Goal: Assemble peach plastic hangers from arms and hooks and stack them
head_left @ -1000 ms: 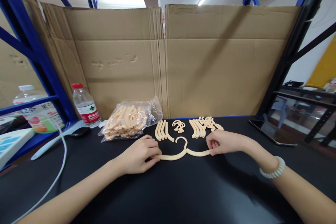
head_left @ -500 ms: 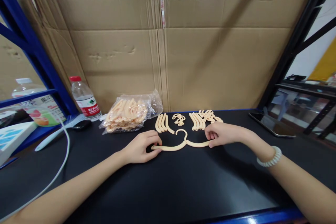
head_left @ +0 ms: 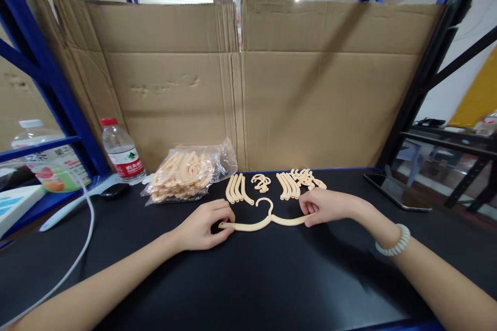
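Observation:
A cream plastic clothes hanger [head_left: 250, 227] lies on the black table, its hook curling toward the back. My left hand [head_left: 207, 223] is closed around the tip of its left arm, thumb in front and fingers behind. The right arm's end sits pinched in my right hand [head_left: 324, 206], which hides that tip. Behind the hanger are a row of loose hanger arms [head_left: 239, 189] on the left, a few loose hooks [head_left: 261, 183] in the middle, another row of arms [head_left: 288, 186] and a pile of small hooked pieces [head_left: 308, 178] on the right.
A clear bag of cream hanger parts [head_left: 186, 173] lies at the back left, beside a red-capped water bottle [head_left: 123, 152]. A white cable [head_left: 87, 238] runs along the left side. A phone [head_left: 396, 191] rests at the right. Cardboard [head_left: 330, 93] walls the back.
The camera view has tilted slightly, so everything sits a little lower and further left. Both hands keep their hold on the hanger's ends.

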`<control>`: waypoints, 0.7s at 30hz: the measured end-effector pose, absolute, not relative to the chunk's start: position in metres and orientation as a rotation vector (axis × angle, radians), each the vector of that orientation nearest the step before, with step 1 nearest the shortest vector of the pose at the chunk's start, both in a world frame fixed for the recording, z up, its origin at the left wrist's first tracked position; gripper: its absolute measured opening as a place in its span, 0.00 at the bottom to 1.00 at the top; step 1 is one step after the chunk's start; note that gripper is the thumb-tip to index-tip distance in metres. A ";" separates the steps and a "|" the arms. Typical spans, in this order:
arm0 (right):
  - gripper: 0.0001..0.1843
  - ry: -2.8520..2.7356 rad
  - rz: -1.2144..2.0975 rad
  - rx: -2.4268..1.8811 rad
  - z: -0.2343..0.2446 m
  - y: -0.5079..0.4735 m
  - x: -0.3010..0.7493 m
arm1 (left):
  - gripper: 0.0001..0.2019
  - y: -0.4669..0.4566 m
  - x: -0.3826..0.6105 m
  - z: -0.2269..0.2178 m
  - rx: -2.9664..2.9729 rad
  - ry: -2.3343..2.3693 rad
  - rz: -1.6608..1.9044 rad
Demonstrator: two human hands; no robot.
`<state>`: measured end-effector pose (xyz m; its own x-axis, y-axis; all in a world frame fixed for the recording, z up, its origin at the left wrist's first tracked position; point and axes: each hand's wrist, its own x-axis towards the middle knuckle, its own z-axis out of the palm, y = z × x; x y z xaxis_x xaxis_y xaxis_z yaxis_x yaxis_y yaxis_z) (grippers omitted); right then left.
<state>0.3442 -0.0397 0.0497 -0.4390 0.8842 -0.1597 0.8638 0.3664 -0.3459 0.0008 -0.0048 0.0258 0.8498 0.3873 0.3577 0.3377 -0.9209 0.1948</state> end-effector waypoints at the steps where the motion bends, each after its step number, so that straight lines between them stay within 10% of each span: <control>1: 0.09 -2.552 0.596 -1.643 0.049 -0.039 0.344 | 0.04 -0.005 0.001 0.026 2.898 0.572 0.603; 21: 0.08 -2.540 0.641 -1.593 0.044 -0.036 0.348 | 0.05 -0.003 0.001 0.023 2.908 0.579 0.602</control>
<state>0.3481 -0.0356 0.0437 -0.4580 0.8755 -0.1544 0.8440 0.3736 -0.3850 0.0011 -0.0033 0.0230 0.8479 0.3901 0.3590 0.3439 -0.9201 0.1876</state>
